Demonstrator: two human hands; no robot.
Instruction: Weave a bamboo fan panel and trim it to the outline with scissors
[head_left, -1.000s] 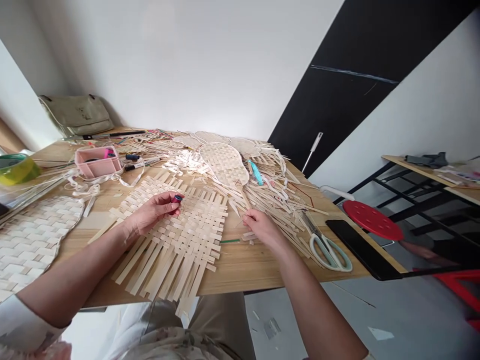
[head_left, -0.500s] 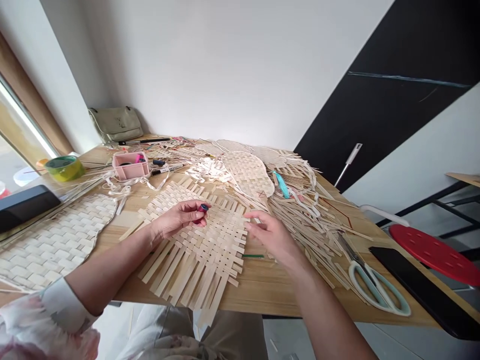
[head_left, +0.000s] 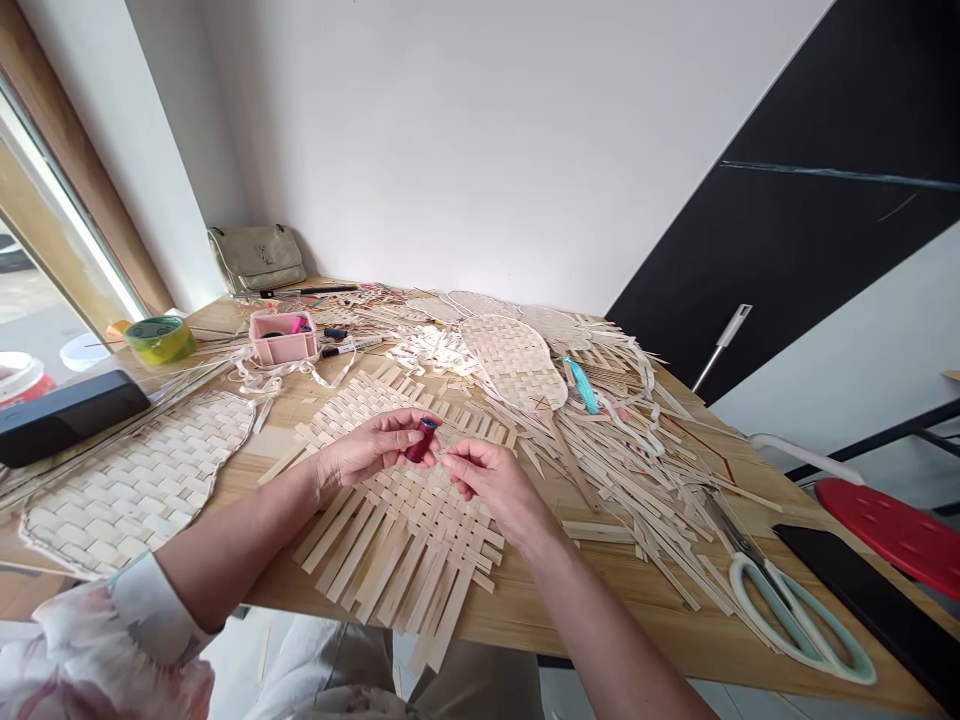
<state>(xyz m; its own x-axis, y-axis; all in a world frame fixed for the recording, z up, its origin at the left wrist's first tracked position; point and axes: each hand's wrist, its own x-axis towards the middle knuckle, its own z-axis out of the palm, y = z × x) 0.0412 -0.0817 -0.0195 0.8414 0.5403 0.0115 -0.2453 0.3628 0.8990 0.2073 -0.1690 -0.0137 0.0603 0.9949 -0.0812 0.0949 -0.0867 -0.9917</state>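
Both hands have drawn together since a moment ago, my right hand (head_left: 487, 480) closing in on my left hand (head_left: 371, 447). My left hand is nearly closed, pinching a dark red spool (head_left: 421, 440) upright between thumb and fingertips. My right hand is curled to a pinch just beside the spool; whether it has a thread, I can't tell. Both forearms angle in from the bottom of the frame, wrists raised, hands hovering over a half-woven strip mat (head_left: 405, 520) in the lower middle of the wooden table (head_left: 517, 620). The spool could slip from that small pinch and roll among the strips, and if my wrist sank or dragged, the mat's loose ends could shift out of line. To the lower left lies a woven mat (head_left: 135, 480); to the right, loose strips (head_left: 637, 490) and scissors (head_left: 739, 590). Farther up sit a woven sole shape (head_left: 514, 360) and a pink box (head_left: 283, 340).
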